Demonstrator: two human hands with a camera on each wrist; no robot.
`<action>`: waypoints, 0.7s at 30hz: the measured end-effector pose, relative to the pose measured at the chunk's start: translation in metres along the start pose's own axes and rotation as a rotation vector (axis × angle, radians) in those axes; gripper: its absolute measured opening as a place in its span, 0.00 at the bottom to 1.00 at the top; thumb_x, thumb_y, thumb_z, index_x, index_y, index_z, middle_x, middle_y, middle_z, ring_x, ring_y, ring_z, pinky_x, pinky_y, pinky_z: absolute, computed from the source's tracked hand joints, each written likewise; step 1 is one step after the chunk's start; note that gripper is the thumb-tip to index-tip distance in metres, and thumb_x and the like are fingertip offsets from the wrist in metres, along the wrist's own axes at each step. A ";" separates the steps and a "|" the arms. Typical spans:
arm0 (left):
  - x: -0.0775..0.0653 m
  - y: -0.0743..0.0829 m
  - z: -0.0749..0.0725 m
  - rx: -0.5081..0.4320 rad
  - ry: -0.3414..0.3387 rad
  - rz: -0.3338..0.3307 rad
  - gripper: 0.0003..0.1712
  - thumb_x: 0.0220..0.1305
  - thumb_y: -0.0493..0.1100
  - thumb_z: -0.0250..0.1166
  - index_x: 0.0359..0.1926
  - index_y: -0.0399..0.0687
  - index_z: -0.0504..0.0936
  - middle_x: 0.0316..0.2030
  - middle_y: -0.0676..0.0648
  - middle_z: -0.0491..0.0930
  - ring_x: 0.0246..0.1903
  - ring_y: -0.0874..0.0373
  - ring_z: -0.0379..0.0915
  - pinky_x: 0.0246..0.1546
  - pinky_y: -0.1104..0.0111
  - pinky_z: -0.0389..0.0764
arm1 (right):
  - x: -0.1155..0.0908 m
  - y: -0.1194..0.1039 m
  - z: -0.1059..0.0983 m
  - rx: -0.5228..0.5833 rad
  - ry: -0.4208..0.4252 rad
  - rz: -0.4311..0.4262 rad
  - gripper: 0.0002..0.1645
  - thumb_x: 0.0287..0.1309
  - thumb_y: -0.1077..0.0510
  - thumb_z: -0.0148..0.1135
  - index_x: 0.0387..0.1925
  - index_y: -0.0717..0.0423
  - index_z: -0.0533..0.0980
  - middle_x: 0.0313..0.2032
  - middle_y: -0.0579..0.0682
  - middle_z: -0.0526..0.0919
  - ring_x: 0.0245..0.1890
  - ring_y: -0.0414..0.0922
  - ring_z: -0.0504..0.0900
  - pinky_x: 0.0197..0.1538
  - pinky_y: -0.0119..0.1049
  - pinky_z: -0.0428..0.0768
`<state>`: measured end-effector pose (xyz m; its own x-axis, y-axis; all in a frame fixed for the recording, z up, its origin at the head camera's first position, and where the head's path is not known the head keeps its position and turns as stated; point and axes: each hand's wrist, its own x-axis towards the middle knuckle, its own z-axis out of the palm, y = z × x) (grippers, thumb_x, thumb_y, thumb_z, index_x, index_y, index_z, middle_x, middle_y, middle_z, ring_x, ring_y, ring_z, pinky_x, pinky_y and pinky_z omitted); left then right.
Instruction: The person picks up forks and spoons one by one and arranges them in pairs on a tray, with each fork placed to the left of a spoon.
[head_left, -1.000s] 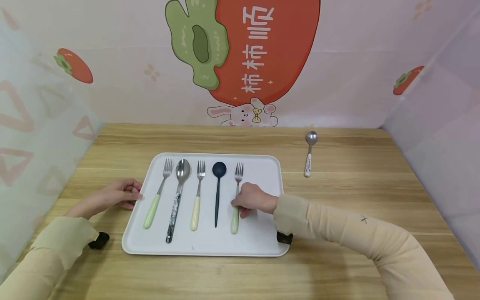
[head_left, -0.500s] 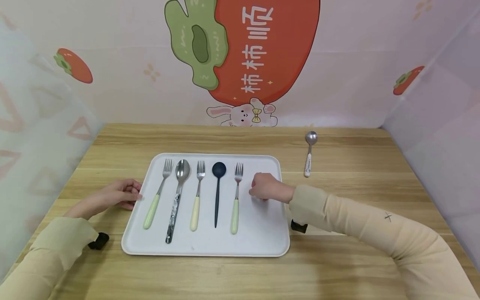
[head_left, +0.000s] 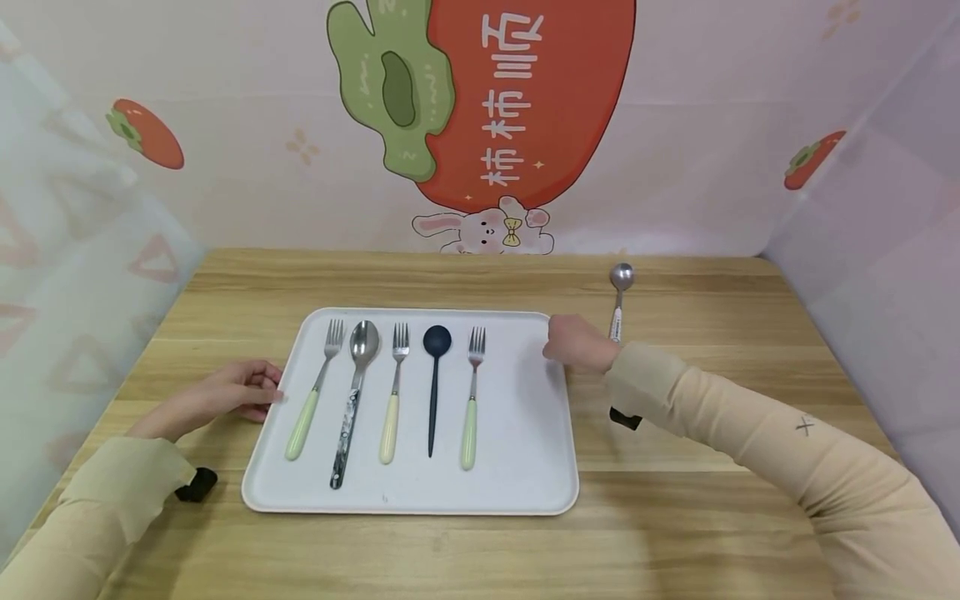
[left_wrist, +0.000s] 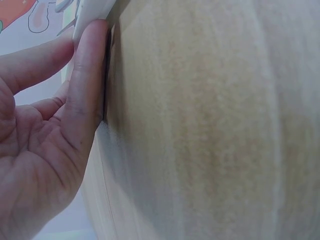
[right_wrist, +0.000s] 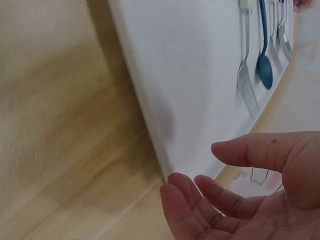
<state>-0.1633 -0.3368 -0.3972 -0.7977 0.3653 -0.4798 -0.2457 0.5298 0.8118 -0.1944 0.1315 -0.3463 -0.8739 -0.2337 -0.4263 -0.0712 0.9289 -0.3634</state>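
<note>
A white tray (head_left: 517,467) carries a row of cutlery. From left to right lie a green-handled fork (head_left: 303,425), a large spoon (head_left: 345,433) with a dark marbled handle, a cream-handled fork (head_left: 389,429), a black spoon (head_left: 433,392) and another green-handled fork (head_left: 469,433). At the tray's left rim my left hand (head_left: 243,390) pinches the edge between thumb and fingers (left_wrist: 86,75). My right hand (head_left: 576,342) hovers over the upper right corner, its parted fingers (right_wrist: 175,210) holding nothing. Beyond it, a small spoon (head_left: 622,277) lies on the table, its white handle partly hidden.
The tray rests on a wood-grain table (head_left: 712,517). A printed backdrop (head_left: 675,167) rises behind the table, with walls at both sides. Black wrist straps (head_left: 197,485) show below the cuffs.
My right hand has let go of the rightmost green-handled fork, left lying on the tray, and has moved right and away toward the tray's far corner. The left hand stays at the rim.
</note>
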 end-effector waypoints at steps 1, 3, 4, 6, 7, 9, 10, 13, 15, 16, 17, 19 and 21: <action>0.000 0.000 0.000 -0.001 -0.001 -0.001 0.21 0.61 0.35 0.58 0.47 0.22 0.61 0.31 0.46 0.71 0.29 0.61 0.72 0.32 0.66 0.81 | 0.001 0.002 -0.002 -0.007 0.001 0.006 0.05 0.52 0.65 0.52 0.31 0.65 0.71 0.20 0.49 0.67 0.18 0.40 0.64 0.21 0.29 0.65; -0.001 0.001 0.000 -0.002 -0.003 -0.004 0.21 0.61 0.35 0.57 0.47 0.22 0.61 0.31 0.46 0.71 0.29 0.61 0.72 0.31 0.66 0.81 | 0.003 0.006 -0.006 -0.016 0.011 0.010 0.03 0.52 0.66 0.50 0.29 0.64 0.69 0.18 0.48 0.64 0.16 0.39 0.61 0.20 0.28 0.62; -0.001 0.001 0.000 -0.002 -0.003 -0.005 0.21 0.61 0.35 0.57 0.47 0.22 0.61 0.31 0.46 0.71 0.29 0.61 0.72 0.31 0.66 0.81 | 0.003 0.008 -0.009 -0.021 0.021 0.012 0.02 0.51 0.67 0.50 0.29 0.63 0.69 0.19 0.48 0.64 0.16 0.39 0.61 0.20 0.28 0.62; -0.001 0.002 0.000 -0.003 -0.005 -0.006 0.21 0.61 0.35 0.57 0.47 0.22 0.61 0.31 0.46 0.71 0.29 0.61 0.72 0.31 0.66 0.81 | 0.004 0.013 -0.013 -0.012 0.041 0.013 0.02 0.50 0.66 0.50 0.29 0.63 0.68 0.20 0.49 0.64 0.17 0.40 0.60 0.20 0.29 0.62; -0.001 0.002 0.000 -0.003 -0.005 -0.008 0.21 0.61 0.35 0.57 0.47 0.22 0.61 0.31 0.46 0.71 0.29 0.61 0.72 0.31 0.66 0.81 | 0.005 0.016 -0.015 -0.003 0.048 0.012 0.03 0.50 0.66 0.50 0.29 0.63 0.67 0.21 0.50 0.64 0.17 0.40 0.61 0.20 0.29 0.63; -0.001 0.002 0.000 -0.006 -0.005 -0.011 0.21 0.61 0.36 0.58 0.47 0.23 0.61 0.31 0.46 0.71 0.29 0.61 0.72 0.31 0.66 0.81 | 0.006 0.021 -0.018 0.010 0.064 0.016 0.03 0.49 0.66 0.50 0.29 0.62 0.68 0.22 0.50 0.65 0.17 0.41 0.61 0.19 0.30 0.64; -0.001 0.002 0.000 -0.007 -0.004 -0.012 0.21 0.61 0.36 0.58 0.47 0.23 0.61 0.31 0.46 0.71 0.29 0.61 0.72 0.31 0.66 0.81 | 0.007 0.024 -0.020 0.023 0.072 0.021 0.02 0.49 0.66 0.50 0.28 0.61 0.67 0.22 0.50 0.65 0.17 0.41 0.61 0.20 0.30 0.64; -0.002 0.003 0.000 -0.008 -0.001 -0.019 0.21 0.60 0.36 0.58 0.47 0.23 0.61 0.31 0.46 0.71 0.29 0.61 0.72 0.31 0.66 0.81 | 0.010 0.034 -0.024 0.031 0.089 0.023 0.01 0.50 0.66 0.49 0.27 0.60 0.68 0.22 0.50 0.66 0.17 0.40 0.61 0.20 0.30 0.65; -0.002 0.003 0.000 -0.008 0.002 -0.021 0.21 0.60 0.36 0.58 0.47 0.23 0.61 0.31 0.46 0.71 0.29 0.61 0.72 0.31 0.66 0.81 | 0.012 0.039 -0.027 0.030 0.112 0.029 0.04 0.48 0.67 0.48 0.22 0.58 0.66 0.19 0.49 0.64 0.15 0.39 0.60 0.18 0.28 0.63; -0.002 0.003 0.000 -0.007 0.004 -0.022 0.21 0.60 0.36 0.58 0.47 0.23 0.62 0.31 0.46 0.71 0.29 0.61 0.72 0.31 0.66 0.81 | 0.013 0.041 -0.028 0.032 0.124 0.037 0.06 0.48 0.67 0.48 0.20 0.57 0.65 0.18 0.48 0.64 0.15 0.39 0.60 0.18 0.28 0.63; -0.002 0.002 0.000 -0.007 0.006 -0.022 0.21 0.60 0.36 0.58 0.47 0.23 0.62 0.31 0.46 0.71 0.29 0.61 0.72 0.31 0.66 0.81 | 0.014 0.044 -0.030 0.028 0.133 0.044 0.08 0.48 0.67 0.48 0.19 0.56 0.64 0.17 0.47 0.63 0.14 0.39 0.60 0.17 0.27 0.63; -0.001 0.002 0.000 -0.008 0.007 -0.021 0.21 0.60 0.36 0.58 0.47 0.23 0.62 0.31 0.46 0.71 0.29 0.61 0.72 0.31 0.66 0.81 | 0.014 0.048 -0.032 0.030 0.153 0.057 0.12 0.50 0.67 0.48 0.16 0.54 0.61 0.15 0.46 0.61 0.13 0.38 0.59 0.17 0.27 0.63; -0.001 0.001 0.000 -0.010 0.007 -0.020 0.22 0.60 0.36 0.58 0.47 0.23 0.62 0.31 0.46 0.71 0.29 0.61 0.72 0.31 0.66 0.81 | 0.014 0.053 -0.034 0.053 0.168 0.066 0.13 0.51 0.67 0.49 0.16 0.54 0.62 0.15 0.46 0.62 0.14 0.38 0.60 0.17 0.27 0.65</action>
<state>-0.1629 -0.3365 -0.3957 -0.7966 0.3491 -0.4935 -0.2669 0.5293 0.8054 -0.2271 0.1875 -0.3433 -0.9442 -0.1175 -0.3076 0.0104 0.9230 -0.3846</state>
